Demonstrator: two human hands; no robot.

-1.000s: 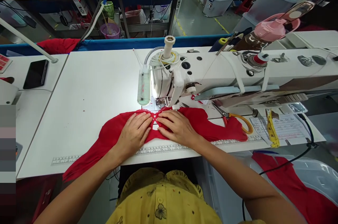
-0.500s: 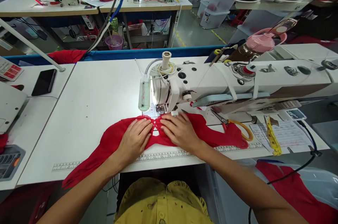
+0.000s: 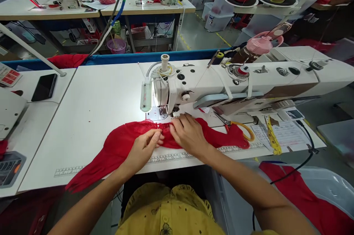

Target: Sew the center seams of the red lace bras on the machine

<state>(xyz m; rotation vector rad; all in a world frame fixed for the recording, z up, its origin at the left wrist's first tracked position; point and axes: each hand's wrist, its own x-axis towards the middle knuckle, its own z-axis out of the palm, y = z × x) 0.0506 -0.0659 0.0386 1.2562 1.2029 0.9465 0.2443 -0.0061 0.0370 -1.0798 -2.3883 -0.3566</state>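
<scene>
A red fabric piece (image 3: pixel 116 146) lies across the front of the white sewing table (image 3: pixel 96 94), its left end hanging over the edge. My left hand (image 3: pixel 145 148) pinches the fabric's lace edge between thumb and fingers, just left of centre. My right hand (image 3: pixel 188 133) presses down on the fabric with its fingers together, right in front of the presser foot (image 3: pixel 166 111) of the white sewing machine (image 3: pixel 221 80). The two hands nearly touch.
Yellow-handled scissors (image 3: pixel 240 128), a yellow tape measure (image 3: pixel 272 135) and a paper sheet (image 3: pixel 282 135) lie to the right under the machine arm. A black phone (image 3: pixel 44 86) rests at the left. More red fabric (image 3: pixel 301 194) fills a bin at lower right.
My left hand has gone from lying flat on the fabric to pinching its edge. My right hand has slid closer to the needle, and the fabric's middle is bunched together.
</scene>
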